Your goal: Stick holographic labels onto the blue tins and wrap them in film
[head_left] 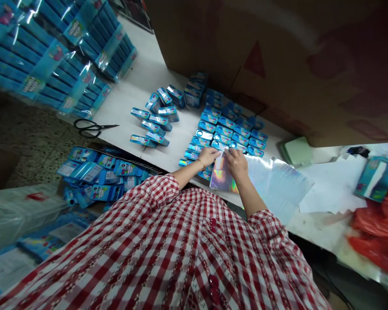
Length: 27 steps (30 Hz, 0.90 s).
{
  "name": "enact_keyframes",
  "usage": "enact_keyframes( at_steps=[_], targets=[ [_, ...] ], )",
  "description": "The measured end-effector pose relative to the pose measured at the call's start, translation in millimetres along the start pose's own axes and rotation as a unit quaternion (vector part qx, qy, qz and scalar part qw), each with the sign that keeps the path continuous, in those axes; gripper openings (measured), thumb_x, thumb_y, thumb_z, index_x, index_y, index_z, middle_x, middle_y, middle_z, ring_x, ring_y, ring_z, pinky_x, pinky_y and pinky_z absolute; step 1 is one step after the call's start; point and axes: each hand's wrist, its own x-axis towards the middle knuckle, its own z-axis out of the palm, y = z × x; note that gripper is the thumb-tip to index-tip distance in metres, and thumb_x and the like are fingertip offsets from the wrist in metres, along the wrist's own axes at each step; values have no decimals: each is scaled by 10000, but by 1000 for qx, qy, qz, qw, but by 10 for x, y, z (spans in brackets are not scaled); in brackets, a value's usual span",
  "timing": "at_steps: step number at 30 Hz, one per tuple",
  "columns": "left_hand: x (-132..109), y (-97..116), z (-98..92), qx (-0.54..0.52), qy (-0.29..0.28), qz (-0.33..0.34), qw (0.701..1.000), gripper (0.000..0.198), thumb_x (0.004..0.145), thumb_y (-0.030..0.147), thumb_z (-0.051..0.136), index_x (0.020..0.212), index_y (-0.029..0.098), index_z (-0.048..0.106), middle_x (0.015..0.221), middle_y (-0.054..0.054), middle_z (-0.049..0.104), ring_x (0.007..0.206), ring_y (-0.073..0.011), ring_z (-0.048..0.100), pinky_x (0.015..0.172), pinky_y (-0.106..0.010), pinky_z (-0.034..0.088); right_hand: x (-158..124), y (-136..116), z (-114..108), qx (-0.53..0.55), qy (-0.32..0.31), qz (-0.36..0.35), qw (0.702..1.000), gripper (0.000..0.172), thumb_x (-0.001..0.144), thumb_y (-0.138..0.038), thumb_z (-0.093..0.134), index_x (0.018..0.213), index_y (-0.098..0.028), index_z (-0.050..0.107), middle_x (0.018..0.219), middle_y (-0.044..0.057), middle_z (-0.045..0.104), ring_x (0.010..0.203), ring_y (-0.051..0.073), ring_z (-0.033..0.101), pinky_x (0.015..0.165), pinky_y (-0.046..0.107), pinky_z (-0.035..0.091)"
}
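Note:
My left hand point(208, 156) and my right hand point(237, 162) are close together at the front of the rows of small blue boxes point(223, 131). The fingers of both are closed, fingertips pointing at each other; whatever is pinched between them is too small to name. A shiny holographic sheet point(221, 176) lies beneath my right hand and spreads to the right. The boxes nearest my fingertips stand packed side by side with their narrow ends up, and my left hand partly covers some.
More blue boxes point(155, 122) stand loosely left of the rows. Black scissors point(95, 127) lie at the table's left edge, near wrapped display packs point(52, 64). A big cardboard carton point(278, 77) walls off the back. Blue packages point(100, 172) fill a box below; red plastic point(381, 224) lies right.

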Motion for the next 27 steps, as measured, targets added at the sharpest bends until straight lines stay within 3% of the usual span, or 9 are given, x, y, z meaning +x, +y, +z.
enact_keyframes(
  at_steps=[4,7,10,12,14,17,20,23,27],
  targets=[
    [-26,20,21,-59,7,-29,998,198,746,288,587,627,139,536,540,58,469,470,-71,464,508,-214,416,-116,-68,-29,37,34,-12,999,317,906,-153,369,1095,-158,623,1115,139,599,907,209,511,787,344,422],
    [-8,37,-21,-1,37,1,999,205,768,264,549,601,144,539,528,43,482,522,-100,502,554,-232,423,-163,-167,-348,118,78,21,990,238,895,-226,426,922,-179,658,1045,120,616,913,204,535,798,349,441],
    [24,53,-88,86,72,67,991,179,730,236,597,577,145,581,561,8,537,648,-142,554,659,-258,431,-105,-264,-740,276,100,96,951,184,842,-267,489,785,-189,646,920,75,622,840,174,567,731,310,469],
    [11,78,-137,66,104,92,988,109,705,246,642,661,147,645,688,-26,612,761,-161,578,733,-269,434,13,-313,-896,397,97,179,895,160,786,-292,532,724,-187,636,791,32,611,707,140,567,616,268,463],
    [-49,120,-198,-42,132,71,988,213,755,352,618,809,156,680,830,-55,652,823,-167,592,733,-270,445,174,-354,-916,503,93,275,814,162,721,-328,577,693,-177,630,668,-3,587,589,114,543,517,234,424],
    [-200,198,-342,-242,129,-12,962,455,828,552,475,929,152,667,879,-76,653,764,-152,614,606,-245,448,410,-442,-757,610,88,378,691,180,629,-338,627,667,-163,612,563,-28,565,496,95,516,427,200,349],
    [-323,234,-533,-327,124,-35,936,411,758,502,613,944,137,653,798,-45,633,664,-106,598,533,-198,415,563,-592,-529,648,83,432,622,188,580,-330,646,652,-163,601,496,-43,544,435,87,476,387,194,303],
    [-323,179,-728,-312,161,-19,936,363,636,283,754,946,131,644,711,4,611,584,-65,546,502,-173,377,648,-785,-308,642,86,442,621,237,569,-365,662,677,-157,629,493,-43,548,427,95,464,372,204,281],
    [-157,14,-947,-255,227,-10,940,318,615,154,711,924,131,640,627,33,588,540,-58,512,490,-170,373,759,-1009,0,565,109,442,688,299,629,-419,625,735,-143,672,580,-11,612,507,125,520,453,232,366]
  ],
)
